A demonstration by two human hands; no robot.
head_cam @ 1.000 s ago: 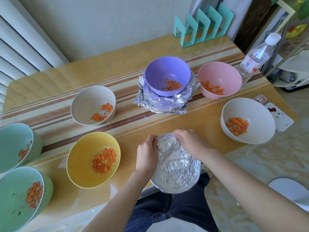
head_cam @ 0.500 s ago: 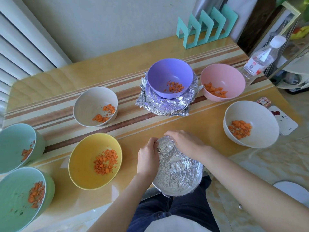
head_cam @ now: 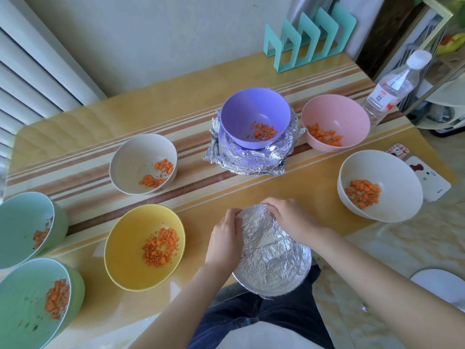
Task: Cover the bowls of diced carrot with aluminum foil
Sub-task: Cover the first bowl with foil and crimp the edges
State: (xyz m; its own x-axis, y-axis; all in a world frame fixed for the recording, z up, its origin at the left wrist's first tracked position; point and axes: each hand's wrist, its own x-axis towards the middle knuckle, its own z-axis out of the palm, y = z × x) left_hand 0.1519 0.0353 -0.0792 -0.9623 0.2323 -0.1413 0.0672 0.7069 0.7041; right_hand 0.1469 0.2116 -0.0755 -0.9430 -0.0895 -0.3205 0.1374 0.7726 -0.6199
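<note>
foil-covered bowl [head_cam: 273, 253] at the near tabletop [head_cam: 314, 187] edge, left grip [head_cam: 224, 238] curled on its left rim, right grip [head_cam: 289, 217] clasping its far rim, yellow bowl [head_cam: 123, 250] of diced carrot [head_cam: 159, 248] just left of it, purple bowl [head_cam: 246, 109] on crumpled foil [head_cam: 251, 162] beyond it

Bare forearms [head_cam: 377, 285]; dark blue trousers [head_cam: 251, 316] (navy, nearly black in shade); white top [head_cam: 251, 337] below.

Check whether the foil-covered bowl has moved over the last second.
No. The foil-covered bowl keeps its spacing from the yellow bowl and still overhangs the table's near edge; only the camera shifted slightly.
</note>
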